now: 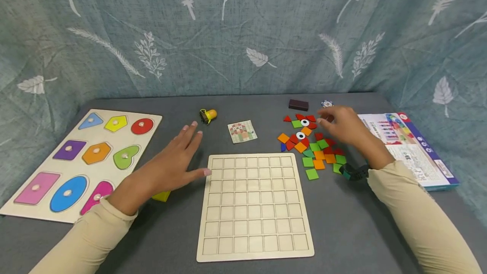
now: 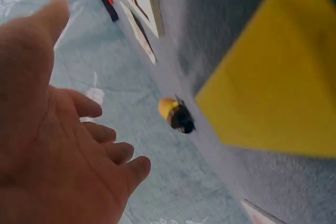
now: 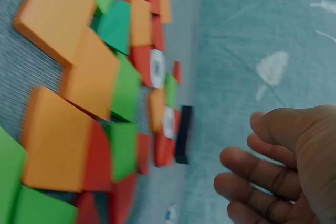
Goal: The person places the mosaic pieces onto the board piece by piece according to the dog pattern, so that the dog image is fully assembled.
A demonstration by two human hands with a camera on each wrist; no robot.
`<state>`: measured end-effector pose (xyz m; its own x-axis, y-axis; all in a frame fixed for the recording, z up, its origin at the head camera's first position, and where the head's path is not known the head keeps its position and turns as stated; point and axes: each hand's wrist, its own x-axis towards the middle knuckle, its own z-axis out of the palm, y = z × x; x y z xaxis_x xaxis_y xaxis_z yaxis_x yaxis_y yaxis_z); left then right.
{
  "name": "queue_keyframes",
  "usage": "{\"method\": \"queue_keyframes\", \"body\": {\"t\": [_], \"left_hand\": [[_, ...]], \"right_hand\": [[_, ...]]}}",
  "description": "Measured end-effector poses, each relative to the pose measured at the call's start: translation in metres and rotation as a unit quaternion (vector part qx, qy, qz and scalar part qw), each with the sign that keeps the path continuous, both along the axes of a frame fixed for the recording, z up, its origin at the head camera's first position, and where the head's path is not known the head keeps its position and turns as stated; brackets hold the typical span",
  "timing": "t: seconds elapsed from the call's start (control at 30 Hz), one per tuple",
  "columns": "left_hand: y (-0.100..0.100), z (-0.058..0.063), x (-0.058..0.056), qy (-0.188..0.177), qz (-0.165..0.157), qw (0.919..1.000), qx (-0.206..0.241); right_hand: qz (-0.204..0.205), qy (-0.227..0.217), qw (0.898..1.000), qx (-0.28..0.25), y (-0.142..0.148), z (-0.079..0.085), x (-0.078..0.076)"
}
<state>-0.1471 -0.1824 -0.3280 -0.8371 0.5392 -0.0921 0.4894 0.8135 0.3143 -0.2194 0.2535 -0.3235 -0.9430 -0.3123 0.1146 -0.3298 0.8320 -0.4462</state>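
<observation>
My left hand (image 1: 171, 162) hovers with fingers spread and nothing in them, its thumb by the left edge of a pale wooden grid board (image 1: 255, 198). In the left wrist view the palm shows bare, and a yellow block (image 2: 278, 77) looms close to the camera; the arm partly covers it in the head view. My right hand (image 1: 340, 126) is raised at the right side of loose coloured tiles (image 1: 318, 164). Its fingers (image 3: 257, 169) bend loosely around nothing. The tiles are orange, green and red, two bearing white eyes (image 1: 300, 135).
A picture card (image 1: 242, 132) lies behind the grid. Further back are a small orange-and-yellow toy (image 1: 211, 114), a dark block (image 1: 298, 105) and a patterned disc (image 1: 327, 103). A knobbed shape puzzle (image 1: 125, 128) lies left, a printed box (image 1: 414, 155) right. A leaf-patterned curtain (image 1: 243, 33) hangs behind.
</observation>
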Motion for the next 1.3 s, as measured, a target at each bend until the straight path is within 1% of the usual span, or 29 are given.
{"method": "queue_keyframes", "body": {"t": [0.1, 0.17, 0.23, 0.3, 0.37, 0.47, 0.6, 0.67, 0.83, 0.93, 1.03, 1.17, 1.27, 1.3], "left_hand": [[0.004, -0.004, 0.013, 0.010, -0.027, 0.9996, 0.000], [0.006, -0.006, 0.023, 0.005, -0.045, 0.9989, 0.004], [0.008, -0.007, 0.032, -0.015, -0.061, 0.9980, 0.008], [0.009, -0.008, 0.040, -0.050, -0.073, 0.9960, 0.013], [0.009, -0.010, 0.047, -0.086, -0.082, 0.9928, 0.017], [0.009, -0.011, 0.054, -0.129, -0.097, 0.9868, 0.015], [0.009, -0.014, 0.062, -0.156, -0.115, 0.9810, 0.006], [0.010, -0.014, 0.065, -0.162, -0.112, 0.9804, 0.002], [0.014, -0.013, 0.072, -0.151, -0.105, 0.9829, -0.005], [0.016, -0.013, 0.075, -0.140, -0.114, 0.9837, -0.001], [0.016, -0.013, 0.076, -0.139, -0.121, 0.9828, 0.009], [0.013, -0.015, 0.073, -0.162, -0.132, 0.9772, 0.039], [0.011, -0.015, 0.069, -0.179, -0.145, 0.9712, 0.062], [0.011, -0.016, 0.067, -0.179, -0.153, 0.9697, 0.066]], "right_hand": [[0.027, -0.014, 1.000, 0.003, -0.007, -0.006, -0.001], [0.044, -0.024, 0.999, -0.001, -0.013, -0.011, -0.002], [0.053, -0.038, 0.998, -0.007, -0.017, -0.014, -0.003], [0.058, -0.052, 0.997, -0.014, -0.021, -0.017, -0.003], [0.060, -0.066, 0.996, -0.019, -0.025, -0.019, -0.003], [0.063, -0.083, 0.994, -0.024, -0.031, -0.023, -0.004], [0.073, -0.099, 0.992, -0.025, -0.037, -0.027, -0.006], [0.074, -0.107, 0.991, -0.022, -0.040, -0.029, -0.007], [0.075, -0.116, 0.990, -0.015, -0.042, -0.032, -0.008], [0.075, -0.114, 0.991, -0.009, -0.043, -0.032, -0.008], [0.076, -0.111, 0.991, -0.001, -0.044, -0.031, -0.007], [0.079, -0.110, 0.991, 0.007, -0.046, -0.030, -0.008], [0.078, -0.117, 0.990, 0.009, -0.046, -0.030, -0.011], [0.075, -0.119, 0.990, 0.012, -0.045, -0.030, -0.013]]}}
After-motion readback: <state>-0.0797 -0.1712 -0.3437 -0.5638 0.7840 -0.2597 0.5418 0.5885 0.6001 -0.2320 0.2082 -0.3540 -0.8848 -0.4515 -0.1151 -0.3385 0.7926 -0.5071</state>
